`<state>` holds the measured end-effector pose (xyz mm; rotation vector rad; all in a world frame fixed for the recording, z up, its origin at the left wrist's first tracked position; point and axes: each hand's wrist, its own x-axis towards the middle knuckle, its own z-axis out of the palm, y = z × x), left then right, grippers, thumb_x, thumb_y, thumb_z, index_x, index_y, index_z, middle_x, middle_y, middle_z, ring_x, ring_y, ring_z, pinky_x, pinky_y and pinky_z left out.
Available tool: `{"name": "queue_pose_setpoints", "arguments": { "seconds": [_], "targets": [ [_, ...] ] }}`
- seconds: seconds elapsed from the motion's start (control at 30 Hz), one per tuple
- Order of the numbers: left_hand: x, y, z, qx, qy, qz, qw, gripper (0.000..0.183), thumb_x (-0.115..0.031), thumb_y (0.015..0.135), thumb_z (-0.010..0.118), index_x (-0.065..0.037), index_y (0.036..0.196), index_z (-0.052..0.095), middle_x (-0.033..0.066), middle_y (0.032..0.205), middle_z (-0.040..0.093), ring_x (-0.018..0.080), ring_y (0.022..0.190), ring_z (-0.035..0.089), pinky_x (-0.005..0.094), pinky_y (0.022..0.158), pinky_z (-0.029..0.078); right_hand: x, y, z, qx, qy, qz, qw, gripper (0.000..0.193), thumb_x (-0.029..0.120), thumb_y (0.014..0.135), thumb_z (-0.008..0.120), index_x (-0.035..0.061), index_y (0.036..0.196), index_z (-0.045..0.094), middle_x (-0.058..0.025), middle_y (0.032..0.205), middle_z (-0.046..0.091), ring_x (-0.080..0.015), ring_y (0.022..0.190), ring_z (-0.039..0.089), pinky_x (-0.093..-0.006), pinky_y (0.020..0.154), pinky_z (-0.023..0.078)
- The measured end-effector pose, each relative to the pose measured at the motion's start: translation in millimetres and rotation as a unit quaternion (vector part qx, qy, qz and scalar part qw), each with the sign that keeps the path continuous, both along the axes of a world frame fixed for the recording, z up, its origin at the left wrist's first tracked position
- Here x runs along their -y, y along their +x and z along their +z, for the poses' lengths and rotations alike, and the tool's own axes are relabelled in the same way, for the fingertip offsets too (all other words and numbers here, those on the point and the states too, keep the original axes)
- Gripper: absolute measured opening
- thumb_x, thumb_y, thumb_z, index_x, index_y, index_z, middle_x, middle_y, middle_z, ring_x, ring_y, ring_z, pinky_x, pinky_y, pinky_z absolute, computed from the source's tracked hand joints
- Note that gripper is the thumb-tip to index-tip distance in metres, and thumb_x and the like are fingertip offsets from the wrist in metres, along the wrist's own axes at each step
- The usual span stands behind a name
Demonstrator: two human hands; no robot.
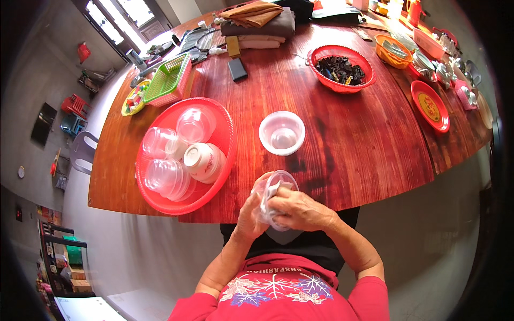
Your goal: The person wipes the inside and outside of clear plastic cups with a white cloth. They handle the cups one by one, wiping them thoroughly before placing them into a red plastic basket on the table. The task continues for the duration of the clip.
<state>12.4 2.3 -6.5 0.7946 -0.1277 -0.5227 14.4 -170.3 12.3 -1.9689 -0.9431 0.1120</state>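
Holding a clear plastic bowl [274, 195] at the near edge of the wooden table [353, 139], just above the lap. Left hand [250, 211] is wrapped around the bowl's left side, fingers closed on the wall. Right hand [301, 209] sits against the bowl's mouth with a small white cloth [276, 191] pressed inside it, fingers curled shut on the cloth. Bowl is tilted, mouth facing up and to the right.

Second clear bowl [281, 132] stands upright on the table just beyond the hands, apart from them, empty as far as visible.

Left of that: a round red basket [214, 187] holding several more clear bowls [166, 176], some upside down, plus one white bowl with a printed pattern [203, 161] lying on its side.

Farther back: a red basket [342, 68] with dark pieces in it, a green basket [167, 79] near the left edge, a folded pile of cloth [258, 24] and a dark phone [237, 68]. A red plate [430, 106] lies at the right edge.
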Motion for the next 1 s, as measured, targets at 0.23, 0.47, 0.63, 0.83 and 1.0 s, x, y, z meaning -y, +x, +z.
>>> {"name": "queue_pose_setpoints", "arguments": {
  "seconds": [0.23,0.47,0.63,0.83,1.0],
  "targets": [
    [-7.8,4.7,8.1,-0.024,-0.059,-0.015,0.998,0.063,-0.049,0.098,0.027,0.001,0.131,0.045,0.0233,0.135,0.048,0.0335,0.122,0.049,0.0442,0.104,0.038,-39.0,0.6,10.5,0.220,0.010,-0.188,0.957,0.035,0.012,0.074,0.068,0.0007,0.107,0.062,-0.0143,0.105,0.058,-0.0309,0.101,0.059,-0.0395,0.082,0.052],
    [-15.3,2.1,-6.3,0.094,0.071,0.049,0.992,0.064,-0.049,0.095,0.035,-0.002,0.138,0.041,0.0174,0.135,0.050,0.0301,0.121,0.050,0.0439,0.105,0.038,-42.0,-8.7,15.5,0.159,-0.229,-0.213,0.936,0.024,0.014,0.076,0.064,-0.0022,0.094,0.063,-0.0140,0.094,0.060,-0.0325,0.090,0.062,-0.0393,0.074,0.054],
    [-11.2,2.7,7.8,-0.026,-0.071,-0.018,0.997,0.073,-0.051,0.089,0.046,0.000,0.140,0.036,0.0255,0.132,0.049,0.0355,0.119,0.053,0.0461,0.102,0.043,-36.2,-6.8,17.4,0.048,-0.059,-0.062,0.995,0.023,0.008,0.077,0.061,-0.0015,0.098,0.058,-0.0165,0.094,0.058,-0.0338,0.089,0.061,-0.0414,0.072,0.054],
    [-16.3,1.9,0.9,0.009,-0.027,0.009,1.000,0.078,-0.061,0.092,0.030,0.001,0.140,0.036,0.0248,0.142,0.041,0.0340,0.127,0.045,0.0445,0.108,0.035,-55.2,-3.3,16.3,0.145,-0.027,-0.218,0.965,0.028,0.013,0.078,0.064,0.0010,0.103,0.057,-0.0144,0.097,0.058,-0.0301,0.089,0.063,-0.0384,0.068,0.056],
    [-17.6,2.2,3.9,-0.058,-0.070,0.001,0.996,0.079,-0.056,0.088,0.045,0.004,0.138,0.037,0.0234,0.133,0.049,0.0343,0.121,0.052,0.0454,0.105,0.040,-45.4,-6.2,9.2,0.091,-0.080,-0.165,0.979,0.026,0.008,0.077,0.064,0.0027,0.101,0.058,-0.0166,0.094,0.058,-0.0323,0.085,0.064,-0.0417,0.067,0.055]
  ]
}}
